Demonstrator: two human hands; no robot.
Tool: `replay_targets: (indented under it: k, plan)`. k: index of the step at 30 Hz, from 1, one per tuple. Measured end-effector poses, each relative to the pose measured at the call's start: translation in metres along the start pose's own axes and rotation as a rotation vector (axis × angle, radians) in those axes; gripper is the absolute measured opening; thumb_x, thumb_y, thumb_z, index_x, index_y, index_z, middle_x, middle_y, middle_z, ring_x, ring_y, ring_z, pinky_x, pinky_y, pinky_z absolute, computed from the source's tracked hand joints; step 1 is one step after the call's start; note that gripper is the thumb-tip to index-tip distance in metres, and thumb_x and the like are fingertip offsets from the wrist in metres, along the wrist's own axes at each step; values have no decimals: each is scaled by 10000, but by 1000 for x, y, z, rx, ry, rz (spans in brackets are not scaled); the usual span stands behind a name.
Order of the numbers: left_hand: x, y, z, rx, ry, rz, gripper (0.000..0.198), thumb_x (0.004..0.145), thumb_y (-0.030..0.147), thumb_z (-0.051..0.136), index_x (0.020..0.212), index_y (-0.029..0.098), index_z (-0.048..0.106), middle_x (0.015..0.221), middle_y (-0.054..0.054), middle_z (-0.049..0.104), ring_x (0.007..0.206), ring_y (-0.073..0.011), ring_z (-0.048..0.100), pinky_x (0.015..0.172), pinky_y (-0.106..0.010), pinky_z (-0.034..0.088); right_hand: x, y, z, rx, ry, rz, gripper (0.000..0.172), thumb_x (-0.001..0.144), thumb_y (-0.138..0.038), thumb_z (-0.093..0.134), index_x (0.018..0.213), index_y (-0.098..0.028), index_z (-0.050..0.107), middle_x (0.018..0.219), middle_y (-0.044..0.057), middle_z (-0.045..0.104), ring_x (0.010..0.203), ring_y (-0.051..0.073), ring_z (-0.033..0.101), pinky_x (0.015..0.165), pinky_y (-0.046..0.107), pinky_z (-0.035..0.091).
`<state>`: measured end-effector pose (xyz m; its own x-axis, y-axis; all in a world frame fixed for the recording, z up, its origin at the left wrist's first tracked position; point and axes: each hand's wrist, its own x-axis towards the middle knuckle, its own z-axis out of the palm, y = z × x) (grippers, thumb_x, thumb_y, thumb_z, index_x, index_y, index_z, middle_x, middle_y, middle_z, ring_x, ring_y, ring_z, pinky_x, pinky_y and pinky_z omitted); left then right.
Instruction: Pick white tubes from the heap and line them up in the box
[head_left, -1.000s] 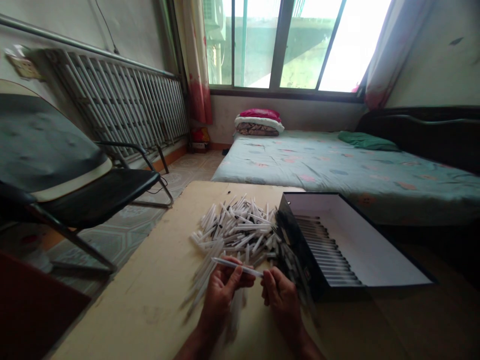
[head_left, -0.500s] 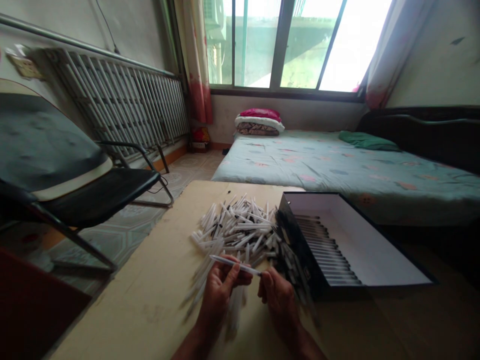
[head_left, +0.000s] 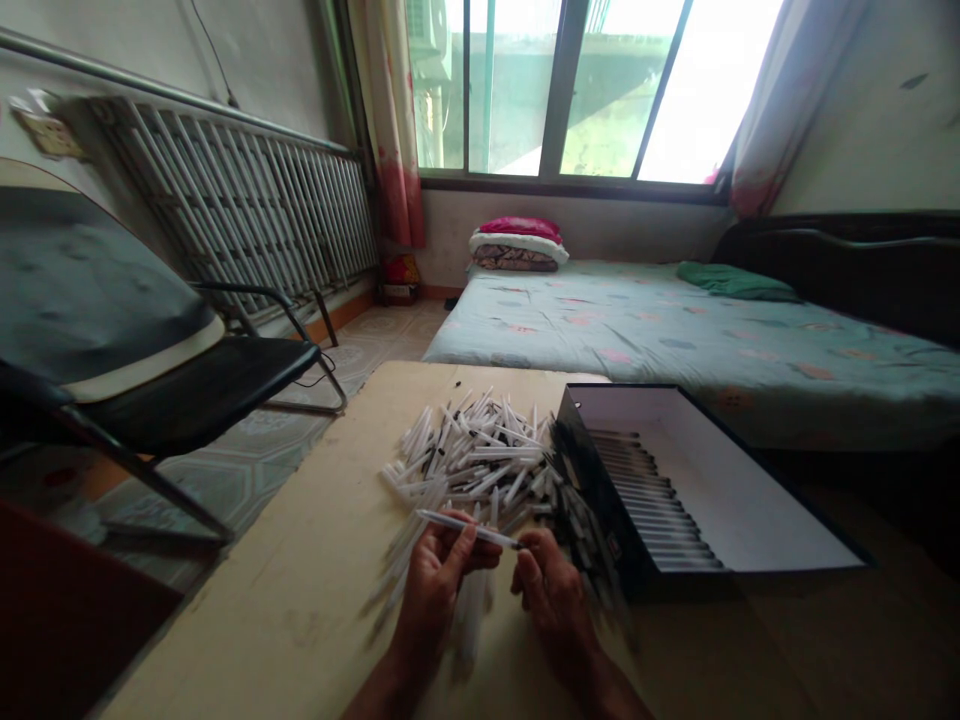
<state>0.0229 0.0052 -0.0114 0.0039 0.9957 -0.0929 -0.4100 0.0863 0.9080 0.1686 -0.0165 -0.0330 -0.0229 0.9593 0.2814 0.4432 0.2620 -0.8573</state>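
A white pen with a translucent barrel (head_left: pixel 480 531) lies slanted across my left hand (head_left: pixel 439 570), whose thumb and fingers are closed on it. Its pointed end sticks out to the left, its dark end to the right. My right hand (head_left: pixel 555 590) is curled at that dark end, the fingertips pressed to it; the contact itself is partly hidden. Beyond both hands a loose heap of white pen parts (head_left: pixel 480 450) covers the table. Dark pen caps (head_left: pixel 577 510) are piled beside the heap, against the box (head_left: pixel 765 480).
Inside the open box, a row of pens (head_left: pixel 660 505) lies along the left side. The pale table (head_left: pixel 300 600) reaches the bed (head_left: pixel 600 310) behind it. A black folding chair (head_left: pixel 202 370) stands on the left.
My right hand's fingers have shifted slightly and loosened a little at the pen's dark end. The pen and my left hand have moved barely to the left.
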Motion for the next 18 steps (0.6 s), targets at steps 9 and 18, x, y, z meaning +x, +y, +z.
replay_targets:
  k: [9,18]
  plan:
    - [-1,1,1,25,-27,1,197,783,270,629,892,162,507,730,-29,708,656,-194,681,661,-358,555,-2,3,2,-41,56,-5,322,951,-339,328,696,-214,479,522,-48,502,437,91,481,476,177,366]
    - [-1,1,2,11,-15,-15,216,754,267,659,882,157,524,735,-41,714,637,-190,679,649,-350,555,0,2,2,-43,7,16,328,955,-349,310,691,-219,453,543,-43,501,461,95,482,491,184,363]
